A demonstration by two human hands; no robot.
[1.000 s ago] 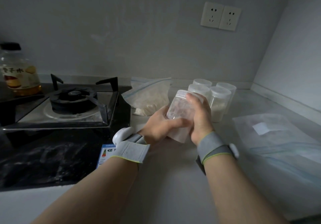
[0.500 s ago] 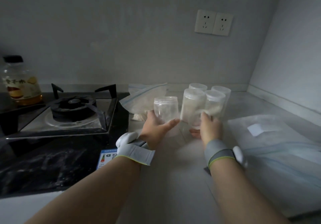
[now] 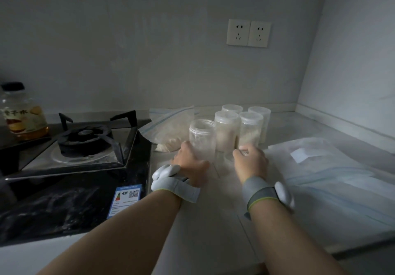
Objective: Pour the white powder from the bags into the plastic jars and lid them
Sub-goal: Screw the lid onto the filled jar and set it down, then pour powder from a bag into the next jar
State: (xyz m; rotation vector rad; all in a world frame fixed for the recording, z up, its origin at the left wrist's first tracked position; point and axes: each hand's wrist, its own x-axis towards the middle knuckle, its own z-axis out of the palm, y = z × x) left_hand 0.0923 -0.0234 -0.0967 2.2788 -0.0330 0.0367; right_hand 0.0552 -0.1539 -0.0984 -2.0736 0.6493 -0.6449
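An open, nearly empty clear plastic jar (image 3: pixel 202 137) stands upright on the counter. My left hand (image 3: pixel 190 164) grips it low on its left side. My right hand (image 3: pixel 251 163) is to the right of it, fingers curled on a clear lid (image 3: pixel 230 157) that sits low at the counter. Behind stand several lidded jars (image 3: pixel 227 133) with white powder in them. A zip bag of white powder (image 3: pixel 168 131) lies behind and to the left of the open jar.
A gas stove (image 3: pixel 85 142) fills the left side, with an oil bottle (image 3: pixel 23 114) behind it. Flat, empty zip bags (image 3: pixel 331 168) lie on the counter (image 3: pixel 213 221) at right. Wall sockets (image 3: pixel 249 33) are above, and the corner wall is close on the right.
The jar, held tilted in both hands a second ago, now stands open on the counter. My right hand has come off it with the lid and dropped toward the counter.
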